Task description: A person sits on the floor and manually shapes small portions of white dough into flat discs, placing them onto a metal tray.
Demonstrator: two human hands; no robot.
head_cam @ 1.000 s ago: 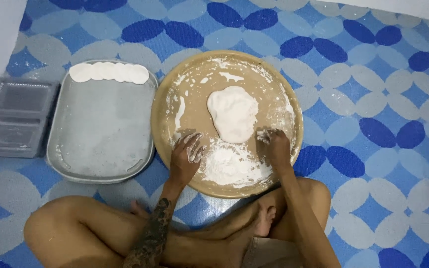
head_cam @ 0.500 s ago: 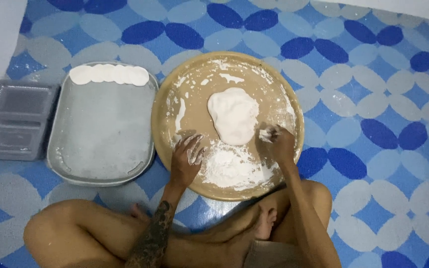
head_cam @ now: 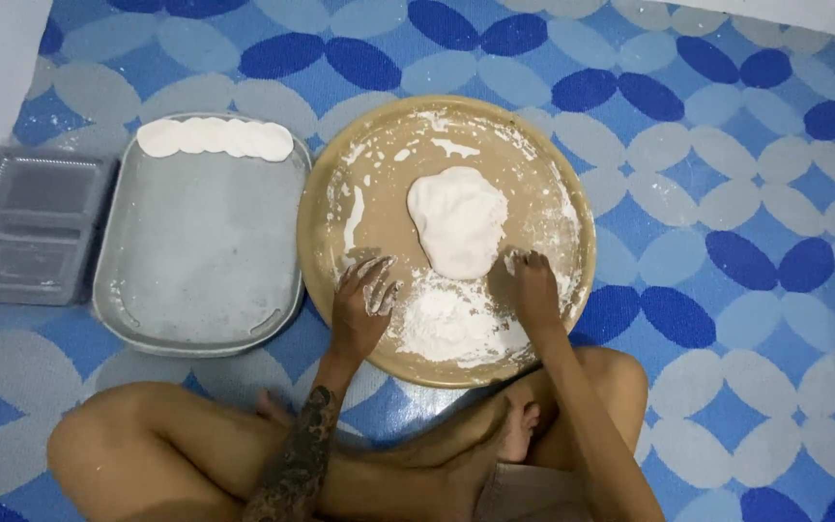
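A lump of white dough (head_cam: 458,222) lies flattened in the middle of a round tan tray (head_cam: 553,184) dusted with flour. A pile of loose flour (head_cam: 446,324) sits at the tray's near edge. My left hand (head_cam: 362,307) rests flat on the tray left of the flour pile, fingers spread and floury. My right hand (head_cam: 531,290) presses on the tray just right of the dough's near end, fingers curled down. Neither hand holds anything.
A grey rectangular metal tray (head_cam: 195,251) lies left of the round tray, with a row of flat white dough discs (head_cam: 215,138) along its far edge. A grey plastic compartment container (head_cam: 26,227) lies further left. My crossed legs (head_cam: 244,464) lie on the blue patterned mat.
My right hand has moved a little left and up, closer to the dough. My left hand has shifted slightly up on the tray with its fingers spread wider.
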